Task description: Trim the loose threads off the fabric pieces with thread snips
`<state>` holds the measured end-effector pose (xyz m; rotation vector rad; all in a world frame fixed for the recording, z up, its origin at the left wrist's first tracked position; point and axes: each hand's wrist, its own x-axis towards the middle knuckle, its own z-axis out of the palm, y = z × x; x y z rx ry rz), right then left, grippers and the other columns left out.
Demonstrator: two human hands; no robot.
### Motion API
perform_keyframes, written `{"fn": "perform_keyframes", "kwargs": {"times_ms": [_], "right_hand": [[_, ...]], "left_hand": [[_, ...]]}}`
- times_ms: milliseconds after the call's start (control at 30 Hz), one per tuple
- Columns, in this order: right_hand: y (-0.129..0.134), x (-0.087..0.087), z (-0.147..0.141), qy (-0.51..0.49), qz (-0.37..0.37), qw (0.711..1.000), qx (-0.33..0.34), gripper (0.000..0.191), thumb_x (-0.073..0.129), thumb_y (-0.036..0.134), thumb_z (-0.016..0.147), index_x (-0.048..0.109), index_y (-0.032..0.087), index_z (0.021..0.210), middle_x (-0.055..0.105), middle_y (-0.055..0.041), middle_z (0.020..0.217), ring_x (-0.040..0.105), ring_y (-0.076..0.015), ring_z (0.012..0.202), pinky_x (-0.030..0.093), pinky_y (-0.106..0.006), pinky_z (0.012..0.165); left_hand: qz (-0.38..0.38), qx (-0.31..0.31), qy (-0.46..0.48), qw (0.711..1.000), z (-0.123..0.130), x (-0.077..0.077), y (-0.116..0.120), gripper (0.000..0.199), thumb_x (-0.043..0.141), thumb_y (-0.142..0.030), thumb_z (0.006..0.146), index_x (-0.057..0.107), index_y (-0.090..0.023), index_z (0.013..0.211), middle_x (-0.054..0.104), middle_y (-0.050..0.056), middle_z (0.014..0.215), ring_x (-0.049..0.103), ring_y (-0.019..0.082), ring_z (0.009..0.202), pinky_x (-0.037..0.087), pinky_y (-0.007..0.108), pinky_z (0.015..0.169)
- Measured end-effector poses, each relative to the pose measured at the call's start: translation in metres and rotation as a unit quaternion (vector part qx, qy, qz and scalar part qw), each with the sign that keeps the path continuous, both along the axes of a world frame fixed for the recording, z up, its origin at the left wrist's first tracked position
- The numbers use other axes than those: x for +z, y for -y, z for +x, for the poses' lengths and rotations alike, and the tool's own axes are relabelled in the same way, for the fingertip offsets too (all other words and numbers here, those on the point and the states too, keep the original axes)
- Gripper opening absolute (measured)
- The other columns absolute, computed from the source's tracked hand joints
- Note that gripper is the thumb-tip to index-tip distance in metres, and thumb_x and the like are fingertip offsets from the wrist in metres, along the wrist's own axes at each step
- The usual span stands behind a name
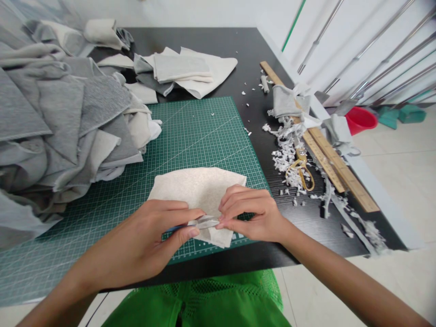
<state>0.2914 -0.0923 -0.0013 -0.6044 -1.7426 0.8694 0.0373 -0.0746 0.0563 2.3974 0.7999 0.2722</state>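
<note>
A cream piece of fabric lies on the green cutting mat, near its front edge. Over the fabric's near part, my left hand is closed, thumb and forefinger pinched on a slim tool with a blue part and a greyish, metal-looking end. Most of that tool is hidden by the fingers, so its exact kind does not show. Facing it, my right hand pinches a small folded edge of the same fabric against the tool's end. The two sets of fingertips are a short gap apart.
A large heap of grey fabric pieces covers the left side. Folded pale pieces lie behind the mat. To the right are wooden rulers, yellow-handled scissors and white scraps. Beyond the table edge stands a red dustpan.
</note>
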Motion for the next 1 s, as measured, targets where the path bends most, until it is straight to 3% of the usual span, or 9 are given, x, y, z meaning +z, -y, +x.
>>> {"fn": "perform_keyframes", "kwargs": {"times_ms": [467, 1000], "right_hand": [[0.0013, 0.0008, -0.0005, 0.004, 0.015, 1.0, -0.003, 0.005, 0.08, 0.021, 0.087, 0.078, 0.017, 0.084, 0.078, -0.0045, 0.073, 0.073, -0.0168, 0.074, 0.06, -0.034, 0.073], [0.0018, 0.0015, -0.0008, -0.001, 0.023, 1.0, -0.011, 0.006, 0.081, 0.02, 0.086, 0.078, 0.017, 0.083, 0.078, -0.0054, 0.072, 0.073, -0.018, 0.074, 0.06, -0.034, 0.072]], "left_hand": [[0.007, 0.015, 0.012, 1.0, -0.0015, -0.0032, -0.0007, 0.031, 0.06, -0.029, 0.101, 0.068, -0.034, 0.13, 0.078, -0.001, 0.114, 0.073, 0.018, 0.104, 0.058, 0.031, 0.095], [0.019, -0.001, 0.009, 1.0, -0.0016, -0.0045, 0.0007, 0.029, 0.055, -0.031, 0.104, 0.067, -0.031, 0.13, 0.078, 0.001, 0.113, 0.073, 0.017, 0.102, 0.056, 0.028, 0.092]]}}
